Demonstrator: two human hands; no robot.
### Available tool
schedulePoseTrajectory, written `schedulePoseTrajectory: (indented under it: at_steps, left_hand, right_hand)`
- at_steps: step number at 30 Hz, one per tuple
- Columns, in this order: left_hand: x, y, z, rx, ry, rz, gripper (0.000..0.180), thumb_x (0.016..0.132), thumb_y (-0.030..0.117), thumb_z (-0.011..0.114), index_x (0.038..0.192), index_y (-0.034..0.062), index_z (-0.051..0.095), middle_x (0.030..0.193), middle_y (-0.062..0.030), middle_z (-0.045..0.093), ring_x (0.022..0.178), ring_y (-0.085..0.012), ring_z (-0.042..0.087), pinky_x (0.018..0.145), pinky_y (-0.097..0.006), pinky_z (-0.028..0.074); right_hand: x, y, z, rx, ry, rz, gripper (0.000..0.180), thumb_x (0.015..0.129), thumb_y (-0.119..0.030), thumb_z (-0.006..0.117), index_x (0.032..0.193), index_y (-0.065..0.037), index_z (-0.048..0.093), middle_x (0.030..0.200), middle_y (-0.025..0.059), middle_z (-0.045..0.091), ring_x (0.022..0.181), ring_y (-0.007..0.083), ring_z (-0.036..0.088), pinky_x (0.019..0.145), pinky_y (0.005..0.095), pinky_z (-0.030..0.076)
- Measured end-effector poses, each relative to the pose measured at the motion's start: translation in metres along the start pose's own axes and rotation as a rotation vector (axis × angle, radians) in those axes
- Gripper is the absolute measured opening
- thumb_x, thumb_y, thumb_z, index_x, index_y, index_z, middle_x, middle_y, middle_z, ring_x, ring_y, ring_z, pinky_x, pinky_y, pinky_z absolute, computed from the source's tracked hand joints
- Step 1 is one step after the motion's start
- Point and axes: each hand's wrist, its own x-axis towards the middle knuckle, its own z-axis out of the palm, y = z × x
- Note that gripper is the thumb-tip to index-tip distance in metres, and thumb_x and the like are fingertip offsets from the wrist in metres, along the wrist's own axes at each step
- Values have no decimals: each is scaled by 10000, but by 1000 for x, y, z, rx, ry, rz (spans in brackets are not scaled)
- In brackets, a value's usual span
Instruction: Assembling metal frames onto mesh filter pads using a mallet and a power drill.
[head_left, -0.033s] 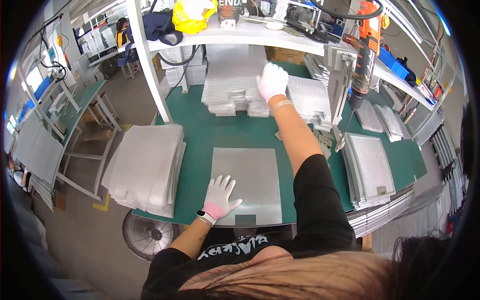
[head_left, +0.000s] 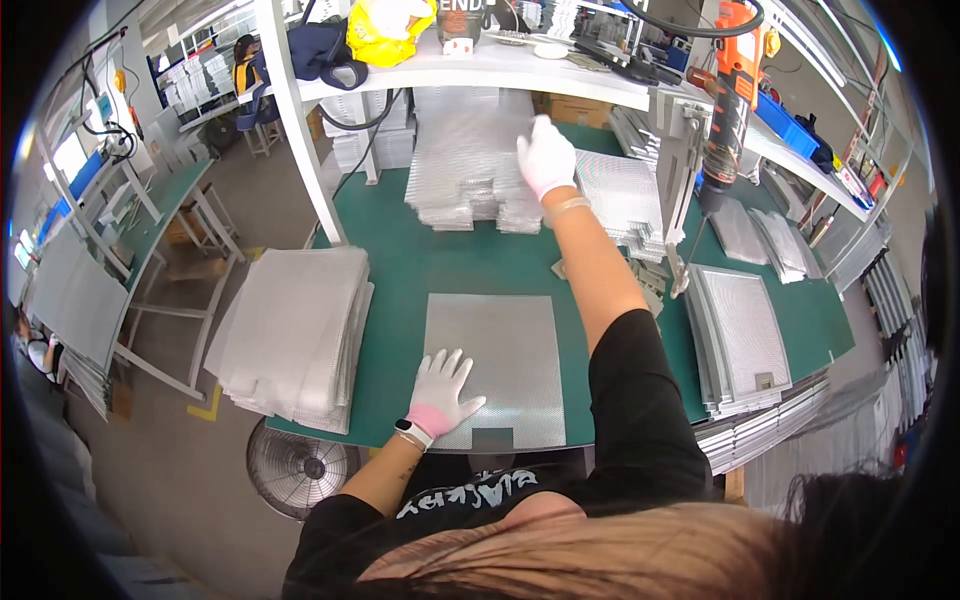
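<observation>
My left hand (head_left: pixel 440 392), in a white glove with a pink cuff, lies flat with spread fingers on a silver metal mesh sheet (head_left: pixel 515 360). That sheet rests on the green bench, and a rectangular notch shows in its near edge. My right hand (head_left: pixel 548 162), gloved the same way, reaches to the back, at the right edge of a tall stack of mesh sheets (head_left: pixel 460 160). Its fingers look curled together; whether they hold a sheet's edge is hidden. Right beside that hand stands another stack of smaller mesh panels (head_left: pixel 617 195).
A stack of mesh sheets (head_left: pixel 290 330) stands on the left of the green bench (head_left: pixel 400 265). Framed mesh panels (head_left: pixel 745 330) are piled on the right. An orange power screwdriver (head_left: pixel 735 80) hangs there. A white shelf (head_left: pixel 480 75) spans the back; a floor fan (head_left: pixel 300 465) stands below left.
My right hand has shifted very slightly at the edge of the back stack, its fingers a little higher. My left hand stays flat on the mesh sheet.
</observation>
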Motion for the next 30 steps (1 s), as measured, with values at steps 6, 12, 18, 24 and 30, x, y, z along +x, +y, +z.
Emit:
schedulePoseTrajectory:
  at_steps: [6,12,18,24,30]
  left_hand:
    - [0,-3,12,-14,37,22,760,863,557,578,1399,26,487,1482,-193,421,1384,-378,342,1155,-503,244]
    - [-21,-12,-14,-196,462,-26,743,905,485,530,1442,-6,377,1515,-245,324,1410,-464,244,1153,-608,151]
    - [-78,-3,-71,-1621,384,-332,663,992,286,531,1495,-54,265,1283,-171,601,1044,-270,653,947,-384,499]
    - [-64,12,-41,-614,208,-550,675,839,201,738,1406,-12,439,882,-128,683,767,-253,669,721,-356,527]
    - [-50,12,-19,-469,211,-520,685,833,234,735,1401,-7,435,882,-149,671,760,-309,661,704,-381,530]
  right_hand:
    - [5,22,-12,1530,247,188,572,906,-73,669,1408,29,415,1047,79,657,898,141,626,819,285,528]
    - [-144,35,-60,1424,-8,184,599,1001,-179,549,1508,-5,281,1023,44,612,860,103,568,825,257,501]
    - [-384,18,-98,1041,-41,513,713,908,73,510,1535,28,175,982,82,651,784,110,622,717,237,531]
    - [-422,22,-115,460,-284,279,355,846,-53,685,1192,21,655,1092,174,702,955,248,693,831,303,543]
    - [-419,34,-104,452,-304,357,301,844,-110,693,1122,5,684,1116,191,688,1019,315,674,899,349,525]
